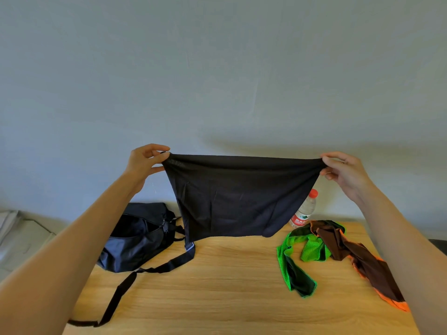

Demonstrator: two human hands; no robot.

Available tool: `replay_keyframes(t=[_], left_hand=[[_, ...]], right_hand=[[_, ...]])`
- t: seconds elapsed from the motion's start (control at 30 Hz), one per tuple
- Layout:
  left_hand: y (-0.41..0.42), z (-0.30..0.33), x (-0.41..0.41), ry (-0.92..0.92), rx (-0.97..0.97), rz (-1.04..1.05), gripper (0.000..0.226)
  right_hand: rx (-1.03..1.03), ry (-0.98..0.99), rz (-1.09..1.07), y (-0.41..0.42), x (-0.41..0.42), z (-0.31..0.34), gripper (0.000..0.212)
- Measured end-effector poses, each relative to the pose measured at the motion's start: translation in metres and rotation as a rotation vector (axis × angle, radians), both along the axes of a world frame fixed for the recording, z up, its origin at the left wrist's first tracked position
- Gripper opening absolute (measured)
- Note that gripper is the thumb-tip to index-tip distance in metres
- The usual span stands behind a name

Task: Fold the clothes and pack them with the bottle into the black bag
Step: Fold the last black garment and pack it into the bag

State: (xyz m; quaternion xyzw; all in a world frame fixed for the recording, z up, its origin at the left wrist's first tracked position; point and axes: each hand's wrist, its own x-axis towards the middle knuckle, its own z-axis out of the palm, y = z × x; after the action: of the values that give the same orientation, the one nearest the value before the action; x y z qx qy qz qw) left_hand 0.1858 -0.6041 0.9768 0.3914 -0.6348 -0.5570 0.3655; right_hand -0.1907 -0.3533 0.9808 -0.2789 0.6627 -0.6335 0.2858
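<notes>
**Above the counter, first garment held up, nothing packed yet**

On the pale wooden counter (229, 286), near edge: long black strap of the open black fabric bag (135, 238) at left, nothing visible inside. At right, unfolded: crumpled green mesh garment (296, 264) and brown garment with orange trim (358, 259). Higher up: thin black cloth garment (239, 197), stretched wide, top corners pinched by fingers of left hand (145, 160) and right hand (343, 170). Farthest back: clear plastic bottle with red cap (305, 210), upright. Folding barely begun; three garments and bottle left to pack.

matt black cloth garment (239, 197); clear glossy plastic bottle (305, 210); matt woven bag (135, 240); smooth wood-grain table (229, 286)
</notes>
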Motion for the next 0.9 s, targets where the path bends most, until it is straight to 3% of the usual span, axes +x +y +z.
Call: replay_keyframes(t=[0.27, 0.43, 0.7, 0.9], left_hand=[[0.002, -0.002, -0.001, -0.052, -0.035, 0.019, 0.01], [0.001, -0.008, -0.001, -0.215, -0.07, -0.02, 0.009], [0.0, -0.022, 0.001, -0.178, 0.064, -0.082, 0.022], [-0.003, -0.029, -0.009, -0.261, -0.125, -0.046, 0.026]], right_hand=[[0.012, 0.036, 0.088, 0.0, -0.009, 0.002, 0.022], [0.209, 0.331, 0.154, -0.005, -0.008, -0.002, 0.024], [0.366, 0.665, 0.134, -0.022, -0.005, -0.019, 0.018], [0.365, 0.763, 0.111, -0.037, -0.009, -0.026, 0.009]])
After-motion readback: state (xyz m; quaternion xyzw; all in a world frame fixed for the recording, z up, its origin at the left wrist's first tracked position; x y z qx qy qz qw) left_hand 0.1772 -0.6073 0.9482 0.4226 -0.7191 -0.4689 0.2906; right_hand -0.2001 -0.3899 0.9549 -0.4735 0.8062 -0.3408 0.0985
